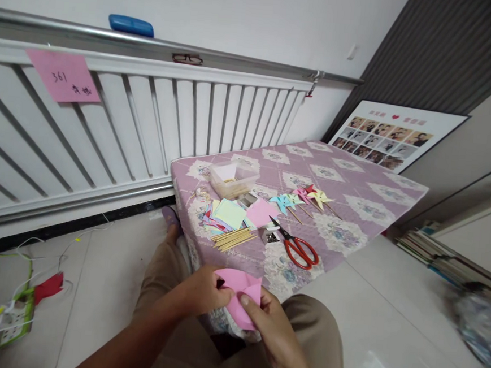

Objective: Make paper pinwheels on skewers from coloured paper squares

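A pink paper pinwheel point(244, 280), its corners partly curled inward, is pinched between both hands above my lap. My left hand point(206, 291) is closed on its left side, and my right hand point(269, 316) grips its right side with the thumb pressed near the middle. Beyond them, red-handled scissors point(302, 251) lie on the cloth with blades pointing up-left. Beside these are a small box of dark pins point(271, 237), a pink paper square point(261, 212), a stack of coloured paper squares point(229, 214) and several thin wooden sticks point(233, 240).
On the flowered cloth point(366, 208) stand a clear plastic box point(234, 178) and several pinwheels on sticks point(294, 201). A white radiator point(200, 112) runs along the wall. A power strip point(18, 319) with cables lies on the floor at left. Books point(429, 258) are stacked at right.
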`<action>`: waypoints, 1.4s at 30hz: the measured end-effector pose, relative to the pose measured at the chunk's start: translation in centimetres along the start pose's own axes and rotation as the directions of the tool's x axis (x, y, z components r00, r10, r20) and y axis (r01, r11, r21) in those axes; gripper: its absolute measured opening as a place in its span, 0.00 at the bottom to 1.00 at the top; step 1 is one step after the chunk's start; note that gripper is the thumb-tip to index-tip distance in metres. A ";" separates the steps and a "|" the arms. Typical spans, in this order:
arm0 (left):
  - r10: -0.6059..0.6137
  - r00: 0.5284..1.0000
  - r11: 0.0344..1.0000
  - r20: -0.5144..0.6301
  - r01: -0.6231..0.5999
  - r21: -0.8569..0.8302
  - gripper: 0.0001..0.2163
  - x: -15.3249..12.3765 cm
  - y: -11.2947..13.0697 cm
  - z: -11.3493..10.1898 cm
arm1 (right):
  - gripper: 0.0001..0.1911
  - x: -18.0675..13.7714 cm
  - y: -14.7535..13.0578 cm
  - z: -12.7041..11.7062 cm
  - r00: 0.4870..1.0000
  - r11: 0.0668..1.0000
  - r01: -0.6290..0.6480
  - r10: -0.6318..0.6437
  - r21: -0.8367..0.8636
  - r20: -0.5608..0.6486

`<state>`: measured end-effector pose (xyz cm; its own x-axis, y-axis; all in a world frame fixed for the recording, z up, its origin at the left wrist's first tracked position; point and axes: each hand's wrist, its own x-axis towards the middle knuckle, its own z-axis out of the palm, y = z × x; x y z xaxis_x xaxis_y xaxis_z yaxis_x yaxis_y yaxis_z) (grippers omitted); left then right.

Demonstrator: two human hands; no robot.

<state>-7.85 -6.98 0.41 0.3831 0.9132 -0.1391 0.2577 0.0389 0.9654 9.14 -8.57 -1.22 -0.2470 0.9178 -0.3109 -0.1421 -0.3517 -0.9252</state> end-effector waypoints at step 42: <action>-0.324 0.865 0.630 -0.384 -0.105 -0.769 0.16 1.5 -4.3 7.1 | 0.18 2.1 4.3 1.7 0.923 0.965 0.167 -0.081 0.201 -0.377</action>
<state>-2.10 -8.68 -5.49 -0.0929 0.9325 -0.3489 -0.5599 0.2409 0.7928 6.43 -8.50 -5.48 0.1453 0.9447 -0.2940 -0.3713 -0.2233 -0.9013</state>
